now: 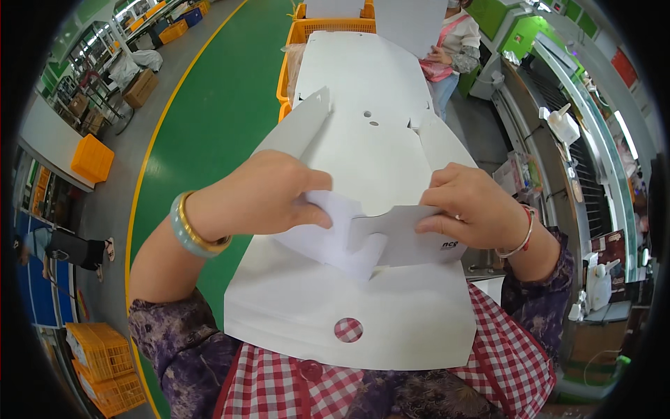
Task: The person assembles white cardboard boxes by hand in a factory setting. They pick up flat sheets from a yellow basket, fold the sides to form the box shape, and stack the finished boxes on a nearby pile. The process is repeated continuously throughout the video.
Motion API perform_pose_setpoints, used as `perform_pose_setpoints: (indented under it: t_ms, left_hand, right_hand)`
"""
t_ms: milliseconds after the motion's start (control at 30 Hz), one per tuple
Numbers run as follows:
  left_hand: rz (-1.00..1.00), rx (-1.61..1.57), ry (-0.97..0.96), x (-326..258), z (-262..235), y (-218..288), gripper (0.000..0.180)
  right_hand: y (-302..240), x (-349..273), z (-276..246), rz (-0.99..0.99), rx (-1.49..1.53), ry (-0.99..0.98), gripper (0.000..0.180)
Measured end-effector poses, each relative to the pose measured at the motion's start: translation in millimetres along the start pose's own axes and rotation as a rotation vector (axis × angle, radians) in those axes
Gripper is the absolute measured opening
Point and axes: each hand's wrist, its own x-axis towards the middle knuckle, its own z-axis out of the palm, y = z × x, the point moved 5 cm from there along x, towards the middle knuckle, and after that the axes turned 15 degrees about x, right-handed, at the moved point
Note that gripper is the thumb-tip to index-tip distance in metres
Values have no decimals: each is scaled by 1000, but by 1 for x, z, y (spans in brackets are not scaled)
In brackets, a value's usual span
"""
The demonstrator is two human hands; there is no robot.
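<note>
A large white cardboard blank (272,307) lies in front of me, its near part against my checked apron. It has a round hole near its front edge and two small holes farther up. Thumb and fingers of my left hand (269,192) pinch a crumpled, thin white sheet (328,241), perhaps paper, over the middle of the blank. Closed on a greyish card flap (408,234) with dark print is my right hand (471,206). Sheet and flap meet between my hands; whether they are joined, I cannot tell. Side flaps (296,129) of the blank stand raised beyond my hands.
Orange crates (335,26) stand past the blank's far end. A co-worker (457,42) stands at the far right beside a white panel. Along the right runs a machine line (544,105). Green floor (202,91) with a yellow line lies left; stacked orange crates (105,363) are at lower left.
</note>
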Motion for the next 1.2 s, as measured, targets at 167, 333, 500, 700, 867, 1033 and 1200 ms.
perform_pose_setpoints:
  t_ms: [167,333,500,700,867,1033,1200]
  left_hand:
    - [29,-46,27,12,-1,1,25]
    - [61,-61,74,18,-4,1,24]
    - [46,-75,117,19,-15,2,25]
    - [66,-184,86,20,-13,6,23]
    - [66,-146,66,21,-6,10,23]
    - [131,-163,131,23,-6,13,25]
    - [156,-207,144,22,-5,16,26]
  right_hand:
    - [-4,7,2,-54,26,54,22]
    - [-5,14,-4,-132,55,53,22]
    - [-6,14,-21,-114,57,90,23]
    - [2,8,-27,-74,128,114,22]
    - [3,3,-26,-55,165,120,22]
    - [1,0,-29,-58,188,99,21]
    - [-1,1,-20,-64,191,-5,19]
